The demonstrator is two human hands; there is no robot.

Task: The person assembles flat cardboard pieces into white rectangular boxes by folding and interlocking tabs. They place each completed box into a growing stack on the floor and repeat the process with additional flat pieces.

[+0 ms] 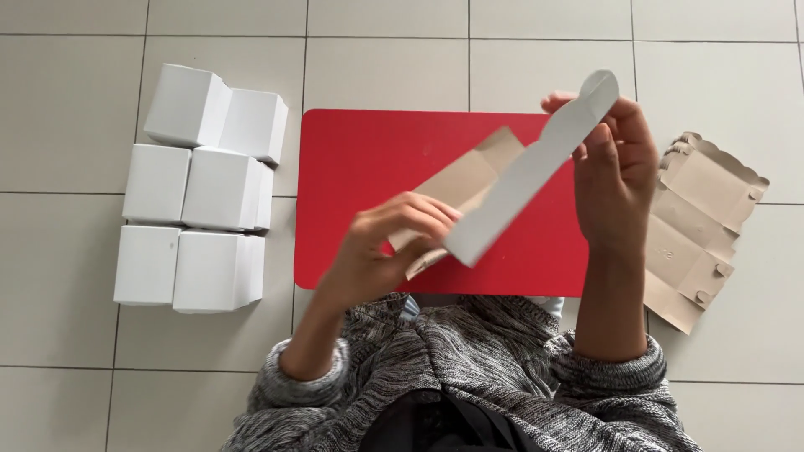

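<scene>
Gripping a half-folded white-and-brown cardboard box blank [511,188] between left hand [394,243] and right hand [615,167], six finished white cardboard boxes [201,188] beside (flat brown blanks [703,226] remain).

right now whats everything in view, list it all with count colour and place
folded boxes: six, white, in pairs on the floor at the left
mat: one, red, on the floor at the centre
flat box blank: one, white outside and brown inside, held above the mat
unfolded blanks: a small stack, brown, on the floor at the right
floor: pale tiles
left hand: grips the blank's lower end
right hand: grips its upper end
sleeves: grey knit, bottom
</scene>
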